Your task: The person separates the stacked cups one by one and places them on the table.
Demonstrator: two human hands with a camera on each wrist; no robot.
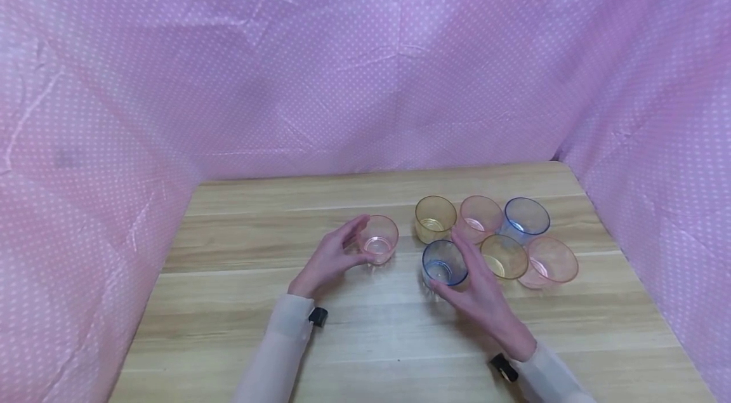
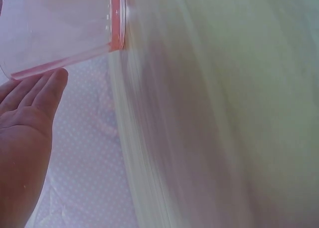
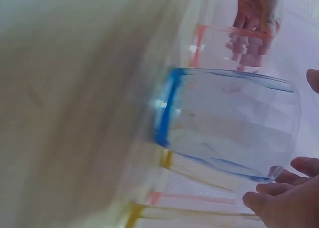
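In the head view, my left hand (image 1: 334, 254) holds a clear pink-tinted cup (image 1: 378, 245) with its thumb on the near side and fingers on the far side. The left wrist view shows the fingers (image 2: 42, 93) of that hand lying nearly straight along the wall of the pink cup (image 2: 60, 33). My right hand (image 1: 482, 292) curves around a blue-tinted cup (image 1: 441, 271), thumb in front and fingers behind. From the right wrist, the blue cup (image 3: 224, 120) has its blue base at the tabletop and the fingers (image 3: 281, 188) by its rim.
To the right stand more cups: a yellow cup (image 1: 432, 222), a pink cup (image 1: 478, 220) and a blue cup (image 1: 521, 222) behind, a yellow cup (image 1: 508, 257) and a pink cup (image 1: 548, 263) in front. Dotted pink cloth (image 1: 371, 73) surrounds the wooden table (image 1: 371, 352).
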